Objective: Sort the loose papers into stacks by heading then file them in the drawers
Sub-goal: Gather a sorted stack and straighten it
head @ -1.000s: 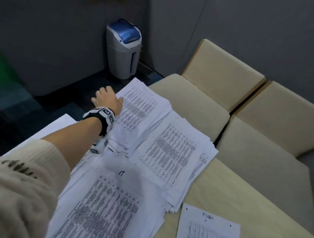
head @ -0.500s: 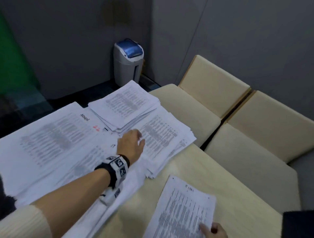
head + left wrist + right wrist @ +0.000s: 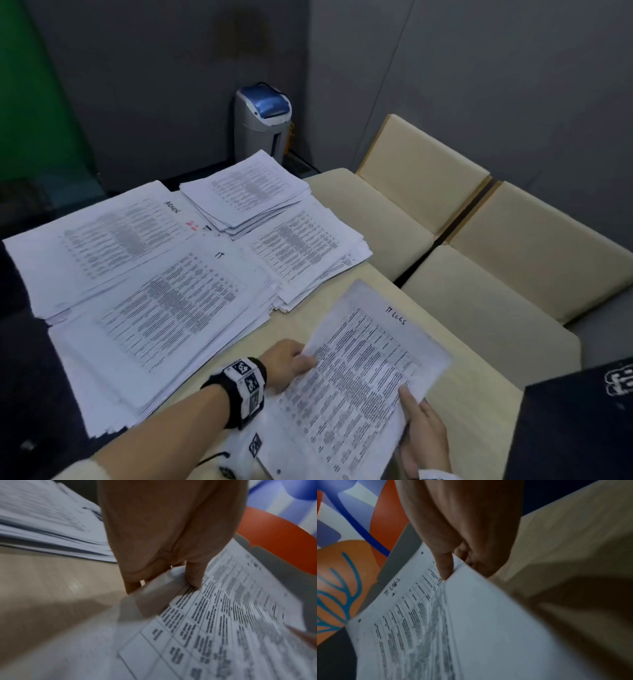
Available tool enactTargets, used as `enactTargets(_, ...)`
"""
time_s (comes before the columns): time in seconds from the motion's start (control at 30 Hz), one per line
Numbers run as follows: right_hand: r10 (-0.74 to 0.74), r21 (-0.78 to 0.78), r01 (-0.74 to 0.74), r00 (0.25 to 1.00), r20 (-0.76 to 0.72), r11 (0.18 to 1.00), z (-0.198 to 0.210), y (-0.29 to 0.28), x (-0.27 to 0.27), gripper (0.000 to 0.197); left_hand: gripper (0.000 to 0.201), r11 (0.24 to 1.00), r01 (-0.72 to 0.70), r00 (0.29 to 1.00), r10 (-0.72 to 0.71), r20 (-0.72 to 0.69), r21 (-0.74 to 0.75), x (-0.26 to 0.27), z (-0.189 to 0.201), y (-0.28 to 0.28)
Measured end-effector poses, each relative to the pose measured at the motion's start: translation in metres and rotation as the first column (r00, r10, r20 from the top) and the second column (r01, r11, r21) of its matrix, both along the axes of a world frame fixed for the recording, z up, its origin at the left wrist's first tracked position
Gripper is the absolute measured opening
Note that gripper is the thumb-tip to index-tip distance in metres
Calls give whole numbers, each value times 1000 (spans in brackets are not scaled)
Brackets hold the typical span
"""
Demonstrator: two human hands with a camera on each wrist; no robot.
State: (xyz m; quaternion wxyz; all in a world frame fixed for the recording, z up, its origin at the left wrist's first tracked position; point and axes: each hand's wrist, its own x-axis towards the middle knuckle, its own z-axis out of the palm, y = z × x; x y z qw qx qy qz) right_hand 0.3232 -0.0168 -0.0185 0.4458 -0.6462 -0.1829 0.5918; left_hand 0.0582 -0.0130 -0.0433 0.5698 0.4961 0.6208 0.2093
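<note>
- Half a second ago the left hand (image 3: 287, 364) was stretched out over the far stacks; now it has come back to the near edge of the table (image 3: 219, 356) and pinches the left edge of the sheet headed "IT LOGS" (image 3: 368, 363), thumb on top and fingers beneath, as the left wrist view shows.
- The right hand (image 3: 423, 435), which only touched the sheet's near corner then, now grips its right edge, thumb on the printed face and fingers curled under. More than one sheet may be held; the right wrist view is too blurred to be sure.
- The sheet has left the table and is held tilted above its near right part, in front of the person and clear of every pile.
- The IT stack (image 3: 178, 305) lies on the table just left of the held sheet. The ADMIN stack (image 3: 102, 236) sits beyond that, towards the table's far left. Two more stacks (image 3: 274, 219) overlap at the far right corner, nearest the cream chairs (image 3: 479, 246).
- My judgement: with both hands on it and the heading readable, the person is checking which pile it belongs to. Sorting is well along, but filing has not begun, and no drawers are in view.
- A bin (image 3: 263, 120) stands on the floor beyond the table's far corner.
</note>
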Motion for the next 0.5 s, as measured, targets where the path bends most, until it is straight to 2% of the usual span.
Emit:
enactTargets(0.03,0,20,1,1000,-10,1000,-2,-1,-2,43,34,999,-40,999,40,11,-4,-7,7,-1)
enactTargets(0.1,-7,15,7,1000,-3,1000,-4,-6,-8,62,30,995,-99,992,100,-77,26,-31,22,0)
enactTargets(0.23,86,-120,-81,996,39,989,-17,-17,-18,39,31,980,-177,931,195,-307,87,-110,51,0)
enactTargets(0.37,237,-214,-209,965,113,954,-24,-20,-48,34,35,971,-231,807,228,-545,64,-201,59,-6)
enactTargets(0.5,340,-255,-290,923,181,922,-19,-13,-95,30,29,969,-245,740,200,-642,20,-266,50,-9)
